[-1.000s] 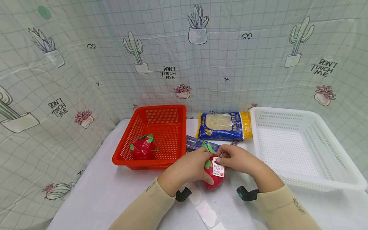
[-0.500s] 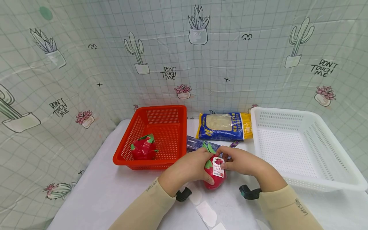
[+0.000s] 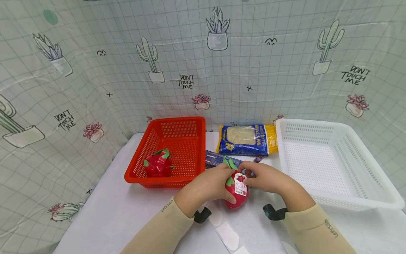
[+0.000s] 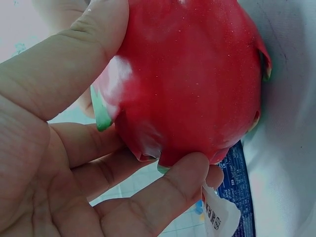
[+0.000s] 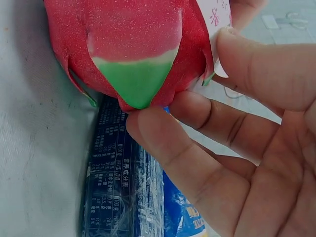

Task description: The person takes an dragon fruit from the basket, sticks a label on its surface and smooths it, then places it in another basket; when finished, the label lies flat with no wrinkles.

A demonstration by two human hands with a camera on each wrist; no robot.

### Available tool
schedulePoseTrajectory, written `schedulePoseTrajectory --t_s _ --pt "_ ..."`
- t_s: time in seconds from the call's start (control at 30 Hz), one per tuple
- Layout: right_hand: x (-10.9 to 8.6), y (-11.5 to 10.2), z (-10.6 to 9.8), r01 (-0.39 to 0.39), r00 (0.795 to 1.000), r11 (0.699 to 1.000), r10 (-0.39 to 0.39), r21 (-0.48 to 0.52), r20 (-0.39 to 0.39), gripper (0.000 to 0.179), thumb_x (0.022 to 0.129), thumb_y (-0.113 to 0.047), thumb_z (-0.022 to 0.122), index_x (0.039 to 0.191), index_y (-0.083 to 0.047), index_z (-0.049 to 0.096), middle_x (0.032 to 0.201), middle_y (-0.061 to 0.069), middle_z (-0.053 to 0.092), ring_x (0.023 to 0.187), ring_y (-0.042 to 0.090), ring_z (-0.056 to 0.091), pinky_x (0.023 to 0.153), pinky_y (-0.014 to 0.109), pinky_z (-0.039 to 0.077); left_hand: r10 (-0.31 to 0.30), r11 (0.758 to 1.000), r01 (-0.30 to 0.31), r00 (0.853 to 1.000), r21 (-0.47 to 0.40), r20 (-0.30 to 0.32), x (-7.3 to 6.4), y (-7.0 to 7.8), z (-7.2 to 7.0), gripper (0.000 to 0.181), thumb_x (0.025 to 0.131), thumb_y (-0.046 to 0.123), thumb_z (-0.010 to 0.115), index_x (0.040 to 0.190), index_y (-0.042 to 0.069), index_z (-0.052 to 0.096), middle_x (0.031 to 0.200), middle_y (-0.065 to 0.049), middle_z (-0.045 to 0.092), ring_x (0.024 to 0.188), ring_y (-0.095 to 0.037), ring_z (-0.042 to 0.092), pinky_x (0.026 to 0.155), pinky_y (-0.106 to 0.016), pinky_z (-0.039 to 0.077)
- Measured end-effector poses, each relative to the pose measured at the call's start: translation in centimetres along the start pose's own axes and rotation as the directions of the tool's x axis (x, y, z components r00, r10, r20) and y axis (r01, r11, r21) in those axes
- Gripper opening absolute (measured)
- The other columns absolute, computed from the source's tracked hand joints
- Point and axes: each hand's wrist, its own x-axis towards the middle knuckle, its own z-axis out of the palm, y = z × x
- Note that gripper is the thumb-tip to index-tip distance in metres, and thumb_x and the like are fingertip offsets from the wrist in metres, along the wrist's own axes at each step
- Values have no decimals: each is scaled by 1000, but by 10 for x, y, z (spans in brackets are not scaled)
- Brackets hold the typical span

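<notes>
A glossy red, oval dragon fruit with green-tipped scales (image 3: pixel 240 201) lies at the near middle of the white cloth-covered table (image 3: pixel 152 218), between the two hands. The left hand (image 3: pixel 215 183) grasps its left flank, thumb toward the near end and fingers reaching round the far end. The right hand (image 3: pixel 260 178) has it at the far right, thumb on the flat white paper label with red print (image 3: pixel 241 188) and a fingertip against a green scale tip.

The fruit's long axis runs from its green leafy crown (image 3: pixel 233 164), far and slightly left, to its rounded end, near and slightly right. The label is on the upper right face — so the right hand is nearer to it. A white printed paper (image 4: pixel 222 217) shows by a fingertip in the left wrist view; I can't tell whether it is that label.

Just beyond lies a long, dark blue shiny packet (image 3: pixel 214 159), with a blue-and-yellow plastic bag (image 3: pixel 247 139) farther off. A red perforated plastic basket (image 3: pixel 177 181) stands left, holding a second red dragon fruit (image 3: pixel 158 165); a white perforated plastic basket (image 3: pixel 364 204) stands right. A white sticker strip (image 3: pixel 228 236) lies nearest.
</notes>
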Motion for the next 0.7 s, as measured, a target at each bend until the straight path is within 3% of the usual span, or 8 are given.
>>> schedulePoseTrajectory --t_s 0.3,0.43,0.53,0.7 --pt "0 -2 -1 -23 1000 1000 23 7 -1 23 99 -18 74 121 -19 67 99 4 66 87 20 61 76 34 58 -15 1000 15 1000 -5 -4 1 0 1 88 71 39 100 149 22 63 139 -2 62 121 -20 66 85 -39 67" --pt "-3 -4 0 -49 999 997 48 56 13 36 102 -24 72 135 -16 63 106 7 68 87 24 66 77 36 60 -13 1000 13 1000 17 -4 -6 3 -4 90 73 41 98 152 23 60 144 -3 61 125 -21 65 85 -41 67" --pt "-3 -6 2 -45 999 998 47 49 -22 53 104 -32 68 151 -12 55 127 18 69 106 36 70 88 49 64 3 999 -1 999 39 -41 -16 6 -19 91 78 47 94 156 23 55 153 -4 57 134 -24 62 93 -45 66" --pt "-2 -18 8 -44 998 999 45 23 -51 64 106 -39 63 163 -19 44 159 24 50 143 49 51 105 70 53 -47 997 56 985 50 -164 -33 2 -48 85 87 57 83 159 25 52 161 -5 53 143 -29 58 104 -55 60"
